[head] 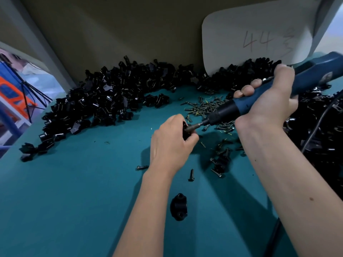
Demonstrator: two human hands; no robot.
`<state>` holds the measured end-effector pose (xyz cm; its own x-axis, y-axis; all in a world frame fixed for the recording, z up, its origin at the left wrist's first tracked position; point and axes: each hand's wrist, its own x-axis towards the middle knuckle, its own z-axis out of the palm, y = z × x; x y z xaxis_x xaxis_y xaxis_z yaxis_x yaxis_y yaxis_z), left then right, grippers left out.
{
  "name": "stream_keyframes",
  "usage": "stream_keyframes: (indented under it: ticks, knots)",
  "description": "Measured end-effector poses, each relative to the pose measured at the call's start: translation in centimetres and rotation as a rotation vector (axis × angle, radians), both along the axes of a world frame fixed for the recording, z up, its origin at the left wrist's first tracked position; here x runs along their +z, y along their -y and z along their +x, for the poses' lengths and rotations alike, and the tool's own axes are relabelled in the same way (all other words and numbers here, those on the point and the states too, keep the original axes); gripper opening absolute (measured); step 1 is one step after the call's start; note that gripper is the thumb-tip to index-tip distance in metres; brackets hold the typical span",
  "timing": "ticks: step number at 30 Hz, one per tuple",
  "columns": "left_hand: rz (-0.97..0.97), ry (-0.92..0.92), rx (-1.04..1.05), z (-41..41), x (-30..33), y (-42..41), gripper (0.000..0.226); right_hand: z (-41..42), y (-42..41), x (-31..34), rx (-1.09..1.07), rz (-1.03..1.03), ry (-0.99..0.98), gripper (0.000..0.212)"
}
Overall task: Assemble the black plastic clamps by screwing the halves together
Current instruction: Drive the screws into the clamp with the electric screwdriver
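Clamp (185,129) halves, black and mostly hidden, sit pinched in my left hand (171,141) over the middle of the bench (74,201). My right hand (267,101) wraps the blue electric screwdriver (259,97), whose long axis slants down-left, its bit meeting the clamp from the right.

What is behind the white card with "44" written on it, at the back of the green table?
The white card leans against a beige back wall. Black plastic clamp halves are heaped at its foot; whatever lies directly behind it is covered.
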<state>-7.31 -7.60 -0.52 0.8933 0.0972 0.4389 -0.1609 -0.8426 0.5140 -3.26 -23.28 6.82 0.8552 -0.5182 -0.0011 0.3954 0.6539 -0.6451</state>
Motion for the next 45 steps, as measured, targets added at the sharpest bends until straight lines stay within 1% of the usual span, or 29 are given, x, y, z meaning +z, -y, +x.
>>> stream_keyframes:
  ticks: [1, 4, 5, 6, 7, 9, 10, 13, 14, 16, 17, 20, 23, 26, 31, 33, 35, 40, 41, 43, 45]
  knots:
    - [0.022, 0.016, 0.012, 0.0, 0.0, 0.0, 0.026, -0.1, 0.1, 0.1, 0.020, 0.075, -0.028, 0.013]
    - [-0.012, 0.041, 0.107, 0.0, -0.1, -1.2, 0.026, 0.1, 0.6, 0.5, 0.052, 0.214, -0.121, 0.042]
    - [-0.069, 0.043, 0.167, 0.0, -0.1, -2.1, 0.024, 0.2, 0.9, 0.7, 0.054, 0.246, -0.134, 0.050]
    - [-0.169, 0.038, 0.225, 0.1, -0.1, -3.0, 0.022, 0.5, 1.5, 0.6, 0.064, 0.268, -0.148, 0.057]
    - [-0.312, 0.026, 0.262, 0.1, -0.1, -3.7, 0.020, 0.8, 1.9, 0.6, 0.075, 0.264, -0.169, 0.061]
    - [-0.619, -0.009, 0.251, 0.3, 0.0, -4.1, 0.014, 1.3, 2.4, 0.3, 0.147, 0.215, -0.241, 0.060]
    - [-0.736, -0.026, 0.223, 0.3, 0.1, -3.8, 0.013, 1.5, 2.4, 0.1, 0.198, 0.180, -0.286, 0.059]
    - [-0.960, -0.111, 0.153, 0.4, 0.4, -2.8, 0.025, 1.7, 1.8, -1.0, 0.360, 0.100, -0.395, 0.061]
    - [-1.038, -0.144, 0.132, 0.5, 0.6, -2.6, 0.024, 1.7, 1.6, -1.3, 0.413, 0.087, -0.419, 0.059]
    - [-1.242, -0.198, 0.064, 0.4, 0.9, -2.3, 0.016, 1.8, 1.3, -1.8, 0.506, 0.122, -0.393, 0.050]
    - [-1.333, -0.217, 0.024, 0.4, 0.9, -2.2, 0.016, 1.7, 1.2, -2.0, 0.547, 0.166, -0.367, 0.046]
    - [-1.481, -0.273, -0.091, 0.2, 1.1, -2.1, 0.010, 1.7, 1.3, -2.3, 0.613, 0.237, -0.307, 0.041]
    - [-1.507, -0.352, -0.186, 0.2, 1.1, -2.5, 0.033, 1.7, 1.4, -2.7, 0.640, 0.260, -0.252, 0.042]
    - [-1.484, -0.407, -0.208, 0.1, 1.1, -2.6, 0.041, 1.7, 1.7, -2.7, 0.660, 0.287, -0.217, 0.044]
    - [-1.484, -0.446, -0.192, 0.1, 1.1, -2.5, 0.032, 1.7, 1.9, -2.9, 0.629, 0.315, -0.213, 0.050]
    - [-1.466, -0.461, -0.189, 0.1, 1.1, -2.5, 0.031, 1.7, 1.9, -2.9, 0.615, 0.309, -0.222, 0.051]
    - [-1.436, -0.449, -0.202, 0.0, 1.1, -2.5, 0.025, 1.6, 1.8, -2.8, 0.596, 0.307, -0.241, 0.053]
    - [-1.355, -0.440, -0.256, 0.0, 1.1, -2.6, 0.025, 1.7, 1.7, -1.9, 0.459, 0.271, -0.226, 0.066]
    - [-1.317, -0.447, -0.256, 0.0, 1.1, -2.8, 0.023, 1.6, 1.7, -1.6, 0.430, 0.241, -0.220, 0.065]
    - [-1.215, -0.462, -0.235, 0.0, 1.2, -3.0, 0.013, 1.4, 1.8, -1.1, 0.375, 0.171, -0.216, 0.051]
    - [-1.090, -0.479, -0.203, 0.1, 1.2, -3.4, 0.005, 1.3, 1.9, -0.5, 0.312, 0.132, -0.195, 0.044]
